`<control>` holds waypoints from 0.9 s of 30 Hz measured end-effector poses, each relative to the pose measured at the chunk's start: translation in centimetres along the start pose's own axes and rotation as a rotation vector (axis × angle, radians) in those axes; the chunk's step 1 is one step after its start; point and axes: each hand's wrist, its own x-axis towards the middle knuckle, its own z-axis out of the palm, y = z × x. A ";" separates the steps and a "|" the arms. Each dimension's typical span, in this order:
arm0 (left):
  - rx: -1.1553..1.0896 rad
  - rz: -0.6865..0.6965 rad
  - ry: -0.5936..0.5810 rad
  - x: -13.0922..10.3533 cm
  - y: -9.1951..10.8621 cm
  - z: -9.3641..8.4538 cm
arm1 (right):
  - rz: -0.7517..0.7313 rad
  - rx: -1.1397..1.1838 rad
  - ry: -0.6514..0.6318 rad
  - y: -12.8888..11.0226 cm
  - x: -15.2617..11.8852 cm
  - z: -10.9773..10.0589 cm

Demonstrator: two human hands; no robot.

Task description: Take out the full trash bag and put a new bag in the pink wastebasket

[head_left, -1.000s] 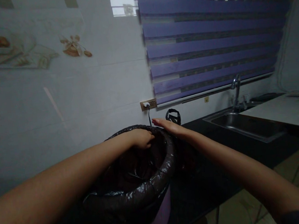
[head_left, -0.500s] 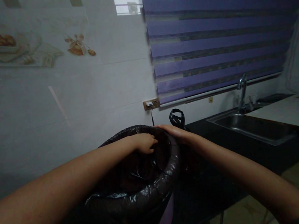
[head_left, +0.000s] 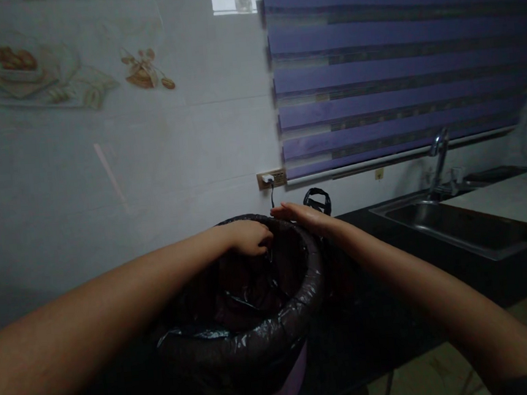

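A black plastic bag [head_left: 275,335] lines a round bin, folded over its rim. Below the bag part of the bin's pinkish-purple wall [head_left: 284,383] shows. My left hand [head_left: 252,238] reaches over the opening with its fingers curled down, pinching the bag's inner plastic near the far side. Flat along the outside of the far right rim lies my right hand [head_left: 302,216], its fingers stretched out.
Behind my right hand stands a black bag's looped handle [head_left: 318,200]. A charger [head_left: 268,178] is plugged into the wall socket. The dark counter [head_left: 375,310] runs right to a steel sink [head_left: 460,226] with a faucet [head_left: 438,160].
The view has shifted slightly, so the wall and sink sit farther right. My left hand's fingers have curled in more, and my right hand's fingers have risen a little off the rim.
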 end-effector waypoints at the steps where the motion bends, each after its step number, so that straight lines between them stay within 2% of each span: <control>1: 0.012 -0.011 -0.011 0.2 -0.1 0.1 | -0.007 -0.013 -0.051 -0.2 0.0 0.2; 4: 0.037 -0.027 -0.039 0.6 -0.2 0.5 | -0.021 -0.057 -0.121 -0.8 -0.2 0.7; 10: 0.015 -0.028 -0.061 0.7 -0.1 1.0 | 0.030 -0.018 -0.036 -0.6 -0.2 1.0; 14: -0.082 -0.011 -0.095 0.6 -0.4 1.6 | 0.034 -0.016 -0.034 -0.7 -0.3 1.2; 18: -0.256 -0.031 -0.123 0.0 -0.8 1.6 | 0.116 0.035 -0.085 -0.8 -0.8 1.7; 20: -0.340 -0.030 -0.105 -0.8 -1.0 1.1 | 0.142 0.055 -0.096 -0.8 -1.0 1.6; 24: -0.525 -0.017 0.031 -4.1 -1.5 -0.7 | 0.145 0.026 0.055 -1.0 -1.3 0.7; 27: -0.576 -0.154 0.180 -7.9 -1.8 -1.6 | 0.093 -0.111 0.113 -1.2 -2.0 -0.4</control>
